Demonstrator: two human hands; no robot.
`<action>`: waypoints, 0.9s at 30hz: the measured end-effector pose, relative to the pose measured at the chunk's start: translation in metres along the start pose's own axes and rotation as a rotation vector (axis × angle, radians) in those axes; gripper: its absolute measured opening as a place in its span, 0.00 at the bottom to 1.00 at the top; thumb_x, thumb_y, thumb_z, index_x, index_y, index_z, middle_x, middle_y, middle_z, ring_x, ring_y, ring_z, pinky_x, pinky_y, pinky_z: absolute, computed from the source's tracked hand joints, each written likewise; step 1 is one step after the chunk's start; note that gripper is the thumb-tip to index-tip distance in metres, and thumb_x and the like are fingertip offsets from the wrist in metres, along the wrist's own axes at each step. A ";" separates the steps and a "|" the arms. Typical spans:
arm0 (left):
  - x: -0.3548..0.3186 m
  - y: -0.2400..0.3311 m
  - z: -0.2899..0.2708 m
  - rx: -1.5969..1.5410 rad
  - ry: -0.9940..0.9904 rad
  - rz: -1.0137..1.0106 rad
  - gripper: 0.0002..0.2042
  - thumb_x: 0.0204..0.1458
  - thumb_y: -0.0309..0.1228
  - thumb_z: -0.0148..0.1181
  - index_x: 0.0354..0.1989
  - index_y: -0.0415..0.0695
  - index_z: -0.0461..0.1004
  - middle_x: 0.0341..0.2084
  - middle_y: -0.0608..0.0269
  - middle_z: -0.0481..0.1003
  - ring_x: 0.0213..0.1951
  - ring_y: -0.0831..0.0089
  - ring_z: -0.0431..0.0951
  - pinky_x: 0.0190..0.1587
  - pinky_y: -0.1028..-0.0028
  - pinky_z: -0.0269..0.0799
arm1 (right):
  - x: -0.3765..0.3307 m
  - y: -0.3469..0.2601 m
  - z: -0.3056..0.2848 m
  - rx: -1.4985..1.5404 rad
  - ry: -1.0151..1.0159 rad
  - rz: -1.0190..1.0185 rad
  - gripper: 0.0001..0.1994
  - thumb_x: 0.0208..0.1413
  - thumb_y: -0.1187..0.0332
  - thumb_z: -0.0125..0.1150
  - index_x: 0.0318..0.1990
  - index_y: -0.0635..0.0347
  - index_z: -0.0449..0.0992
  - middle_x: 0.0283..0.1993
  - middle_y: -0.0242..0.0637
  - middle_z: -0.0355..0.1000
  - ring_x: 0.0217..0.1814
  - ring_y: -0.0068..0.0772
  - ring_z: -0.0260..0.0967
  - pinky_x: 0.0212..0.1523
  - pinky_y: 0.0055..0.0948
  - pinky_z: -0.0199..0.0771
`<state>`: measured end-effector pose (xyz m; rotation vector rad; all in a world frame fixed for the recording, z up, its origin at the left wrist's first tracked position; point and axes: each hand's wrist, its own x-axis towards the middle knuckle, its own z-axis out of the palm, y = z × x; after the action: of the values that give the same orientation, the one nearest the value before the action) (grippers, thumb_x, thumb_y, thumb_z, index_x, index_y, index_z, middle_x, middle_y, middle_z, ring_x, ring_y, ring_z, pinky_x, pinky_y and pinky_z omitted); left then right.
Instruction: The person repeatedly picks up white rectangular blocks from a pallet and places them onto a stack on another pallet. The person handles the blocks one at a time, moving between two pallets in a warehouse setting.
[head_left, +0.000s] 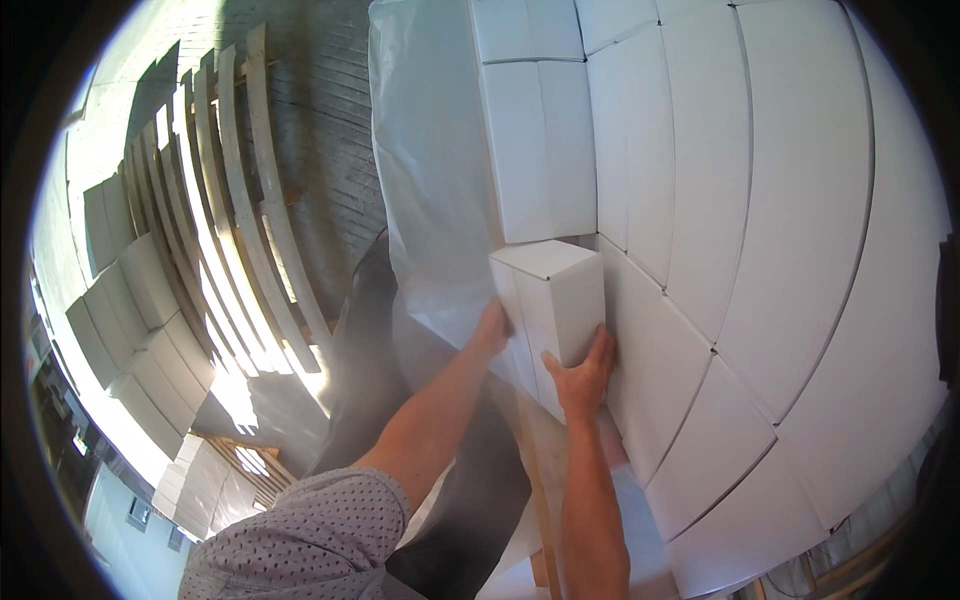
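White box (545, 305): how do the fingers meet it?

At its near end, the right hand (583, 380) has its thumb spread well apart from the fingers, pinching a corner between them. The left hand (490, 330) touches the left side; its fingers are partly hidden, so one cannot tell whether they are spread.

And where does the box sit?

Between both hands, just short of a box row (545, 150) and beside a tall box wall (690, 150) on the right.

Farther out?

Translucent plastic sheeting (435, 170) runs left of the row; beyond it show wooden slats (262, 120), then more stacked cartons (148, 280).
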<state>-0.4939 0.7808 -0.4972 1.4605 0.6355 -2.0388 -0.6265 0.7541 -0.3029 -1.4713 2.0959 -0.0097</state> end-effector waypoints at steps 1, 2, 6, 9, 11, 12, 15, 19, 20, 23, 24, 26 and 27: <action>0.004 -0.001 -0.004 -0.011 -0.044 0.049 0.22 0.63 0.42 0.36 0.57 0.43 0.67 0.54 0.61 0.71 0.56 0.66 0.69 0.61 0.65 0.61 | 0.004 0.002 0.004 0.025 -0.003 -0.023 0.52 0.33 0.58 0.77 0.66 0.63 0.52 0.64 0.58 0.55 0.66 0.60 0.52 0.64 0.50 0.55; 0.008 -0.001 -0.009 -0.020 -0.054 0.067 0.22 0.63 0.42 0.36 0.57 0.43 0.67 0.54 0.61 0.71 0.56 0.66 0.69 0.61 0.65 0.61 | 0.008 0.004 0.009 0.036 -0.032 -0.003 0.52 0.33 0.58 0.77 0.66 0.63 0.52 0.63 0.58 0.56 0.65 0.60 0.53 0.64 0.50 0.56; 0.030 -0.016 -0.032 -0.064 -0.102 0.116 0.21 0.63 0.41 0.35 0.57 0.42 0.67 0.54 0.61 0.71 0.56 0.66 0.69 0.61 0.64 0.61 | 0.018 0.009 0.022 0.046 -0.036 -0.023 0.51 0.33 0.58 0.77 0.65 0.64 0.53 0.63 0.57 0.57 0.64 0.60 0.54 0.63 0.49 0.57; 0.056 -0.024 -0.060 0.238 -0.129 0.224 0.21 0.63 0.40 0.35 0.57 0.42 0.66 0.55 0.60 0.71 0.58 0.65 0.68 0.62 0.63 0.60 | 0.016 0.008 0.026 -0.006 -0.018 -0.035 0.51 0.33 0.57 0.77 0.65 0.63 0.53 0.62 0.58 0.57 0.63 0.60 0.55 0.62 0.48 0.58; 0.071 -0.019 -0.080 0.271 -0.157 0.312 0.21 0.63 0.40 0.35 0.57 0.42 0.66 0.55 0.59 0.70 0.58 0.64 0.67 0.62 0.62 0.60 | 0.012 0.004 0.030 -0.023 0.021 -0.052 0.51 0.32 0.56 0.77 0.65 0.63 0.53 0.61 0.58 0.57 0.63 0.60 0.55 0.61 0.47 0.59; 0.075 -0.018 -0.086 0.287 -0.168 0.325 0.21 0.63 0.40 0.35 0.57 0.42 0.66 0.55 0.59 0.70 0.59 0.64 0.67 0.62 0.62 0.59 | 0.009 0.001 0.033 -0.030 0.054 -0.064 0.51 0.32 0.56 0.77 0.65 0.64 0.54 0.61 0.58 0.57 0.62 0.60 0.56 0.61 0.47 0.59; 0.067 -0.015 -0.088 0.414 -0.127 0.322 0.21 0.63 0.40 0.35 0.57 0.41 0.66 0.55 0.58 0.70 0.59 0.63 0.67 0.62 0.61 0.59 | 0.000 -0.003 0.040 -0.066 0.097 -0.033 0.51 0.32 0.57 0.77 0.64 0.65 0.54 0.61 0.57 0.58 0.62 0.59 0.56 0.60 0.47 0.60; 0.028 -0.005 -0.064 0.183 -0.052 0.254 0.21 0.62 0.40 0.37 0.56 0.40 0.66 0.55 0.57 0.70 0.57 0.64 0.69 0.60 0.64 0.63 | 0.005 0.014 0.042 0.188 0.017 -0.010 0.50 0.33 0.58 0.76 0.65 0.66 0.54 0.63 0.56 0.57 0.64 0.56 0.56 0.62 0.44 0.59; 0.022 0.000 -0.056 0.172 -0.048 0.266 0.21 0.62 0.39 0.38 0.56 0.40 0.66 0.54 0.58 0.70 0.57 0.65 0.69 0.59 0.64 0.63 | 0.010 0.021 0.042 0.224 -0.026 0.009 0.51 0.33 0.59 0.76 0.65 0.66 0.53 0.64 0.55 0.57 0.65 0.55 0.56 0.63 0.43 0.59; 0.011 0.008 -0.042 0.090 0.018 0.252 0.20 0.62 0.39 0.38 0.56 0.40 0.66 0.53 0.59 0.71 0.55 0.66 0.70 0.58 0.66 0.64 | 0.023 0.038 0.044 0.349 -0.132 0.084 0.51 0.33 0.61 0.75 0.67 0.66 0.52 0.65 0.54 0.57 0.66 0.50 0.57 0.64 0.39 0.58; 0.012 0.010 -0.037 0.039 0.070 0.221 0.20 0.62 0.39 0.39 0.55 0.40 0.67 0.53 0.60 0.71 0.54 0.66 0.70 0.58 0.66 0.64 | 0.028 0.041 0.047 0.392 -0.154 0.111 0.51 0.33 0.61 0.75 0.67 0.67 0.51 0.65 0.54 0.58 0.66 0.49 0.57 0.64 0.38 0.58; 0.011 0.010 -0.033 -0.007 0.154 0.191 0.20 0.61 0.39 0.39 0.55 0.41 0.67 0.52 0.60 0.72 0.53 0.67 0.70 0.56 0.67 0.65 | 0.037 0.046 0.052 0.449 -0.207 0.139 0.52 0.32 0.62 0.76 0.67 0.68 0.51 0.65 0.55 0.58 0.66 0.48 0.58 0.65 0.37 0.58; 0.010 0.010 -0.031 0.003 0.180 0.191 0.20 0.61 0.39 0.40 0.54 0.41 0.67 0.51 0.61 0.72 0.53 0.68 0.70 0.56 0.68 0.65 | 0.043 0.048 0.054 0.465 -0.229 0.142 0.54 0.32 0.61 0.76 0.67 0.68 0.50 0.65 0.57 0.58 0.66 0.49 0.58 0.65 0.37 0.58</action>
<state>-0.4680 0.7923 -0.5167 1.6523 0.5407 -1.7785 -0.6534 0.7525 -0.3825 -0.9963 1.8484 -0.2461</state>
